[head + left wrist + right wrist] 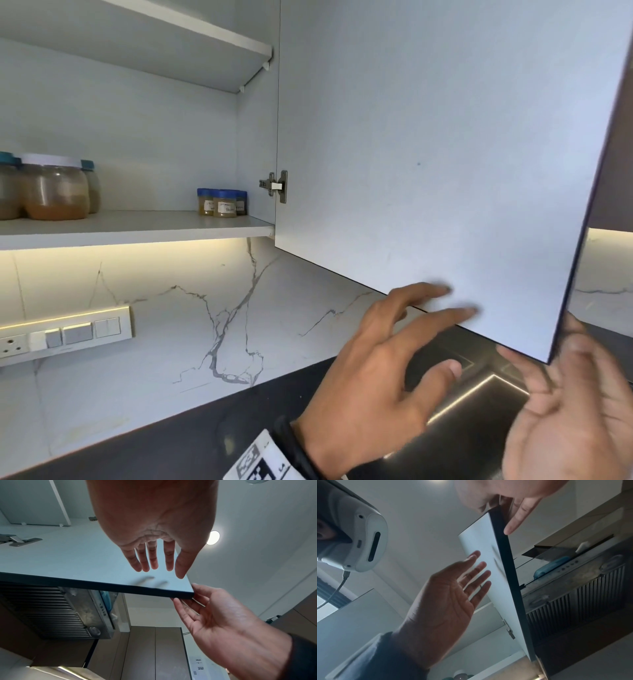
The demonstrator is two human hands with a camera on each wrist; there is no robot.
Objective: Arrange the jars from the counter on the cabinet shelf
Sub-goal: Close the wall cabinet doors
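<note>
The cabinet stands open, and its pale door (428, 154) is swung out to the right. On the lower shelf (137, 228) stand large jars (51, 188) of brown contents at the left and small blue-lidded jars (222, 202) near the right wall. My left hand (394, 349) is spread flat, fingers straight, at the lower part of the door's inner face (85, 561); I cannot tell whether they touch it. My right hand (575, 394) lies at the door's lower free corner, with its fingers (181, 607) straight along the dark edge (510, 563) and outer side. Neither hand holds a jar.
A hinge (275, 186) joins the door to the cabinet wall. The upper shelf (154, 41) shows nothing on it. Below are a marble backsplash (205, 308), a switch panel (65, 334) and the black counter (205, 435). A range hood (51, 608) hangs beyond the door.
</note>
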